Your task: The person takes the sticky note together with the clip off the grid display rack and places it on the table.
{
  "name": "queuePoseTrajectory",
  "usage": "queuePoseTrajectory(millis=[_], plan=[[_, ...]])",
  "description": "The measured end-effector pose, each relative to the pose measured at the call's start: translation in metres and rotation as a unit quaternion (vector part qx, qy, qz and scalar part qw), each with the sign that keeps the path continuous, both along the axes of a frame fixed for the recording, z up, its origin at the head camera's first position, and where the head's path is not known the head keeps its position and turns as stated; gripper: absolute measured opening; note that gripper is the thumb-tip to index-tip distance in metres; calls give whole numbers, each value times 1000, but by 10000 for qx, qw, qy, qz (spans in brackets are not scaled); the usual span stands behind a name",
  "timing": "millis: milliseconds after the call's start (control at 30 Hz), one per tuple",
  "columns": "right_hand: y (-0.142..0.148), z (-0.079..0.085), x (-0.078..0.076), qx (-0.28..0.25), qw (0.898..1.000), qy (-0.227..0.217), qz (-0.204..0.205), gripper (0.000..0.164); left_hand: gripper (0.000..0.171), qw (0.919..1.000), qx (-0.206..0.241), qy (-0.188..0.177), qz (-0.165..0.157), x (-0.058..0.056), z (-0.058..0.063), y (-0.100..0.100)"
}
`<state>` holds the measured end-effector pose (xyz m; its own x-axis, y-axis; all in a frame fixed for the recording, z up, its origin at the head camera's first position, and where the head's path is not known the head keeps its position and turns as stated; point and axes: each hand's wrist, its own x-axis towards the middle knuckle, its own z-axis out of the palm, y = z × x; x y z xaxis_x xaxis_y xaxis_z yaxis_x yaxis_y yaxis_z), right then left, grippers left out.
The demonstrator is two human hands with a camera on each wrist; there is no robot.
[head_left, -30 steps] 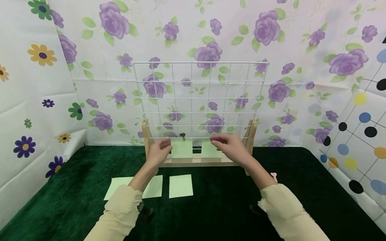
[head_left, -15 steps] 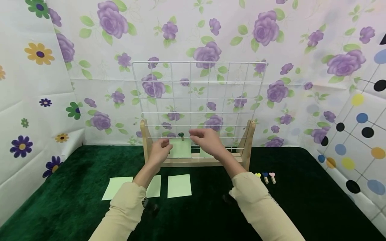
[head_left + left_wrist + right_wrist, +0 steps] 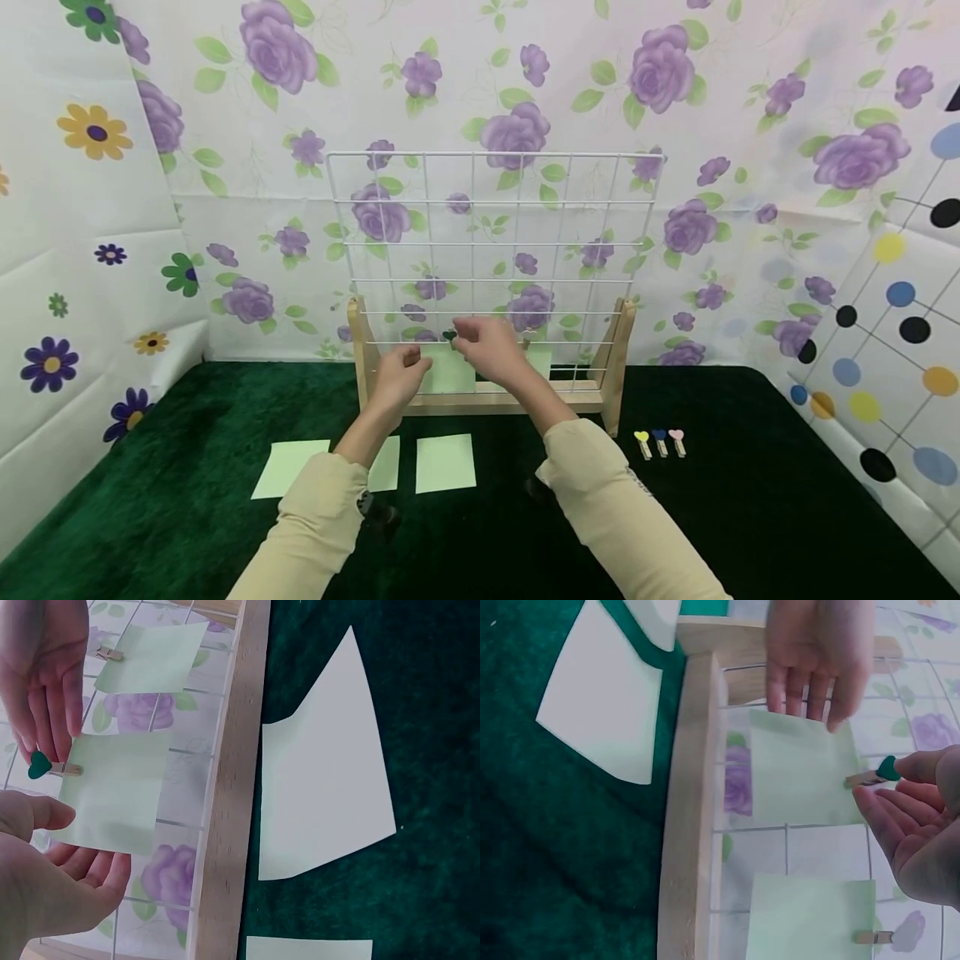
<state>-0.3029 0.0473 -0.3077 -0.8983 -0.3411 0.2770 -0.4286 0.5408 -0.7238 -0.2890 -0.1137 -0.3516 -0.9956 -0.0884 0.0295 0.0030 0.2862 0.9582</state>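
A pale green paper sheet (image 3: 447, 375) hangs low on the white wire grid (image 3: 172, 823), under a wooden clip with a green heart (image 3: 54, 767). My left hand (image 3: 395, 377) is at the sheet's left edge, thumb (image 3: 56, 813) at its front and relaxed fingers along its side. My right hand (image 3: 491, 350) reaches over that clip. In the right wrist view its thumb (image 3: 919, 766) overlaps the heart, and a forefinger lies beside the clip, spread from the thumb. A second green sheet (image 3: 810, 911) hangs to the right under a pale-topped wooden clip (image 3: 881, 937).
A wooden stand (image 3: 450, 405) bears the grid on the dark green cloth (image 3: 480, 542). Green sheets lie in front, one (image 3: 446, 462) near the middle and others (image 3: 288, 468) leftward, partly behind my left arm. Three heart clips (image 3: 661, 443) in yellow, blue and pink lie at right.
My right hand has moved left from the right-hand sheet to the green-heart clip on the left-hand one. The heart clips on the cloth are uncovered. My left hand stays at its sheet.
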Motion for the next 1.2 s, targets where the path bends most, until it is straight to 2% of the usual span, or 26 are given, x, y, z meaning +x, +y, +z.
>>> queuePoseTrajectory(millis=[300, 433, 633, 867, 1000, 1200], plan=[[-14, -5, -1, 63, 9998, 138, -136, 42, 45, 9998, -92, 103, 120, 5, 0, 4], [-18, -8, -3, 55, 9990, 247, -361, 39, 40, 9994, -42, 266, 239, 7, 0, 5], [-18, -7, -5, 385, 9968, 456, -535, 31, 35, 9978, 26, 525, 402, 7, -3, 6], [-17, -5, -11, 524, 9946, 658, -606, 20, 27, 9960, 55, 789, 408, 4, -2, 7], [-17, -11, -14, 459, 9920, 1036, -561, 17, 24, 9958, 21, 811, 414, 5, -3, 6], [-16, -22, -16, 240, 9828, 1708, -652, 12, 23, 9960, -82, 799, 396, 7, -4, 7]])
